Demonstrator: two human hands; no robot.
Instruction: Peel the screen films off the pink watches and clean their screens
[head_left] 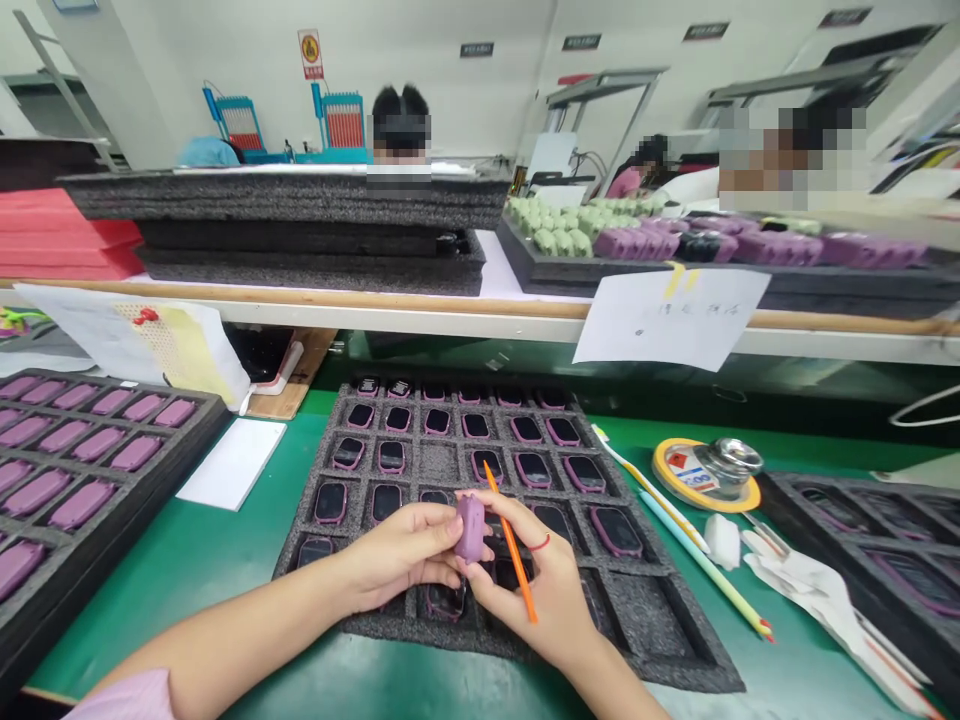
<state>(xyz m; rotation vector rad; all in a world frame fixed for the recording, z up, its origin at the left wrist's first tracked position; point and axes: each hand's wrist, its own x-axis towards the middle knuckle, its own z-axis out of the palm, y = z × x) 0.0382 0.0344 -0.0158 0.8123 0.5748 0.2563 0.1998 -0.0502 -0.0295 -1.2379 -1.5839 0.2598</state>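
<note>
Over the black foam tray (304, 520), a small purple smartwatch case (470, 530) is held up, its side towards me. My left hand (401, 550) pinches it from the left between thumb and fingers. My right hand (544, 570) has an orange stick (512, 545) between thumb and forefinger, slanting across the palm; its fingertips also touch the case. Beneath both hands, the tray's pockets hold several purple-framed watches (475, 427) with dark screens facing up. One pocket (439, 462) in the middle and another at the lower right (652, 610) have no watch. My hands hide part of the tray.
At the left lies a foam tray of purple cases (64, 435) beside a white paper pad (232, 460). To the right are a toothbrush (652, 490), a pale green stick (712, 570), a metal-topped bottle (709, 470) and another tray (862, 560). A loaded shelf (450, 312) crosses behind.
</note>
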